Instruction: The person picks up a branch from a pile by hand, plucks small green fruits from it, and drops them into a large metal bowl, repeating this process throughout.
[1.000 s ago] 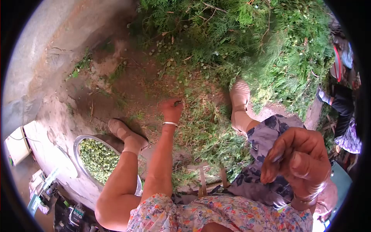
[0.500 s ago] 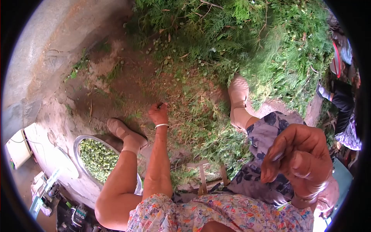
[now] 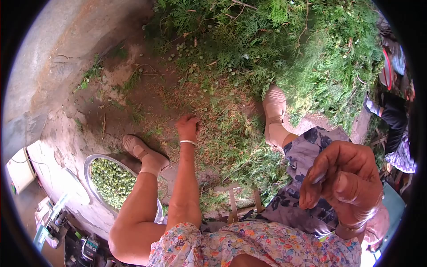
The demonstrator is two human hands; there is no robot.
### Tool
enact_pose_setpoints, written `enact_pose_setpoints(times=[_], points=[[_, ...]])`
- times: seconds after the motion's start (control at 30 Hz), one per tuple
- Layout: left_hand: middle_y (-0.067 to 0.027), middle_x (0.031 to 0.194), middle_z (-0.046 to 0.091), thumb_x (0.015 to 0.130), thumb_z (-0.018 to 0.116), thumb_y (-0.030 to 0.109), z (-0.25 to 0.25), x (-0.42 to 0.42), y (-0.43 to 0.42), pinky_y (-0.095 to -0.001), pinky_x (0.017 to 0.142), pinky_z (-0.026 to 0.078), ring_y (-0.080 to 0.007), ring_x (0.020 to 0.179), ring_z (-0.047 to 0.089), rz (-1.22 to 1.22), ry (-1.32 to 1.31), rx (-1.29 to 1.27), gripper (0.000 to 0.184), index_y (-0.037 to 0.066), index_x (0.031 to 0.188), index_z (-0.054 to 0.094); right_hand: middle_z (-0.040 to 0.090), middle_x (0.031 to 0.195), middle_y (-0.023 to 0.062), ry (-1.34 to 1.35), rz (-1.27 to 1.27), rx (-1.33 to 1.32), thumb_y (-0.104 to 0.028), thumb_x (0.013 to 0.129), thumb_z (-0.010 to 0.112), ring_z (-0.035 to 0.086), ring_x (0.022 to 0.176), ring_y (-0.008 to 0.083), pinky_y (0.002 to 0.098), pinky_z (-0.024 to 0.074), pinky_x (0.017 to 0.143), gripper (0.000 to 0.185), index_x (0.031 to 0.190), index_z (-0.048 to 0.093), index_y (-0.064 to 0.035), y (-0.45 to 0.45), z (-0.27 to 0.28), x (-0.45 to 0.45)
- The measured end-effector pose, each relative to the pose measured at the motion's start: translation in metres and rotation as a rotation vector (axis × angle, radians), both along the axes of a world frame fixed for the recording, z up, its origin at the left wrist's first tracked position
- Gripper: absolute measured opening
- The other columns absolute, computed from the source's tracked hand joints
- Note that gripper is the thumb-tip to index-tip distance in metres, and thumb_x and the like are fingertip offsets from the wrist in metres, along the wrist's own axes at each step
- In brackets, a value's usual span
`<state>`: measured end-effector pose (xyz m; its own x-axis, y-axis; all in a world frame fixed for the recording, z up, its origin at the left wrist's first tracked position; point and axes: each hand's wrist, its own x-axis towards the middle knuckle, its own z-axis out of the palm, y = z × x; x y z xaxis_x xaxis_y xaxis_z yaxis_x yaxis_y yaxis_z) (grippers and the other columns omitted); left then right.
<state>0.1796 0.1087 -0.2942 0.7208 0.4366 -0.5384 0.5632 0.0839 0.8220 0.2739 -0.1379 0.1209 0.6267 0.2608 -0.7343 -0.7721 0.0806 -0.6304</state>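
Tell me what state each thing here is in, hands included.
Left hand: lowered, fingers curled, contents unclear
Right hand: raised, fingers curled, contents unclear
White bracelet: around left wrist
Basin: holding many small green pieces
Green branches: heaped on the ground
Pale shoes: worn

Fingers [image 3: 318,171] hide the inside of the right hand [image 3: 349,182], and a leg [image 3: 135,200] partly covers the basin [image 3: 87,171].

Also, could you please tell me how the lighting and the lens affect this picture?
Head view: fisheye bending inside a black surround; haze over part of the greenery; white glare below the right hand; dark shade beside the upper-left wall.
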Motion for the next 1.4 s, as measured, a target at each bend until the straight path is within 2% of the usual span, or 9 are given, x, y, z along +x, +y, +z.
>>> enact_pose_setpoints(times=[0.13,0.47,0.63,0.77,0.83,0.93,1.23,1.37,1.4], points=[[-0.0080,0.064,0.058,0.077,0.059,0.001,0.032,-0.013,0.019,-0.0263,0.036,0.035,-0.0161,0.046,0.052,0.461,-0.138,-1.117,0.007,0.006,0.079,0.055,0.060,0.065,0.0219,0.004,-0.003,0.012,-0.022,0.076,0.072,0.064,0.059,0.0294,0.0411,0.0551,0.058,0.041,0.084,0.052,0.0125,0.000,-0.001,0.000],[-0.0073,0.069,0.060,0.075,0.064,-0.003,0.009,0.010,-0.020,-0.0301,0.043,0.043,-0.0147,0.054,0.056,0.003,-0.023,-0.382,0.011,0.003,0.084,0.060,0.060,0.066,0.0229,0.012,0.007,-0.008,-0.020,0.077,0.071,0.064,0.059,0.0301,0.0418,0.0551,0.058,0.039,0.084,0.052,0.0131,0.001,0.000,0.001],[-0.0083,0.077,0.064,0.076,0.063,0.002,-0.020,0.020,-0.031,-0.0283,0.058,0.050,-0.0174,0.065,0.062,-0.296,-0.318,0.753,0.009,-0.002,0.084,0.062,0.060,0.067,0.0232,0.009,0.013,-0.001,-0.020,0.077,0.070,0.064,0.059,0.0303,0.0423,0.0553,0.059,0.039,0.085,0.052,0.0137,0.001,0.000,0.002],[-0.0092,0.078,0.064,0.073,0.063,-0.001,-0.005,0.028,-0.024,-0.0291,0.057,0.050,-0.0201,0.067,0.063,-0.385,-0.264,0.785,0.012,-0.002,0.084,0.062,0.060,0.067,0.0233,0.014,0.018,-0.011,-0.021,0.077,0.071,0.064,0.059,0.0304,0.0425,0.0554,0.059,0.041,0.085,0.053,0.0140,0.001,0.001,0.002],[-0.0127,0.081,0.064,0.072,0.061,-0.001,0.007,0.026,-0.011,-0.0333,0.047,0.047,-0.0234,0.061,0.062,0.205,0.084,-0.364,0.013,-0.001,0.085,0.064,0.060,0.067,0.0232,0.013,0.011,-0.005,-0.021,0.077,0.071,0.064,0.059,0.0303,0.0424,0.0555,0.059,0.041,0.085,0.053,0.0139,0.000,0.001,0.002],[-0.0119,0.078,0.062,0.071,0.063,-0.002,0.029,0.009,0.000,-0.0262,0.043,0.043,-0.0230,0.060,0.062,0.227,-0.063,-0.675,0.012,-0.002,0.083,0.063,0.060,0.067,0.0230,0.013,0.015,0.000,-0.022,0.077,0.071,0.064,0.059,0.0302,0.0423,0.0555,0.059,0.041,0.085,0.053,0.0138,-0.001,-0.001,0.002],[-0.0103,0.072,0.067,0.071,0.070,0.008,0.001,0.027,-0.053,-0.0359,0.062,0.051,-0.0202,0.059,0.062,-0.378,-0.024,0.785,0.017,0.000,0.085,0.065,0.060,0.066,0.0229,-0.019,0.009,0.031,-0.020,0.078,0.070,0.064,0.060,0.0299,0.0420,0.0551,0.059,0.039,0.085,0.052,0.0136,-0.001,-0.002,0.000],[-0.0109,0.069,0.065,0.071,0.068,0.006,-0.008,0.021,-0.029,-0.0350,0.054,0.050,-0.0196,0.056,0.060,-0.346,-0.190,0.523,0.014,-0.002,0.083,0.064,0.060,0.067,0.0230,-0.026,-0.009,0.063,-0.020,0.079,0.069,0.064,0.060,0.0301,0.0421,0.0550,0.061,0.038,0.085,0.052,0.0134,-0.003,-0.002,0.000],[-0.0107,0.067,0.063,0.071,0.068,0.005,0.003,0.016,-0.020,-0.0334,0.050,0.047,-0.0193,0.054,0.059,-0.110,-0.059,-0.024,0.015,-0.003,0.084,0.063,0.060,0.067,0.0230,-0.026,-0.012,0.064,-0.020,0.079,0.069,0.064,0.060,0.0301,0.0421,0.0550,0.061,0.038,0.085,0.052,0.0134,-0.005,-0.002,0.001]])
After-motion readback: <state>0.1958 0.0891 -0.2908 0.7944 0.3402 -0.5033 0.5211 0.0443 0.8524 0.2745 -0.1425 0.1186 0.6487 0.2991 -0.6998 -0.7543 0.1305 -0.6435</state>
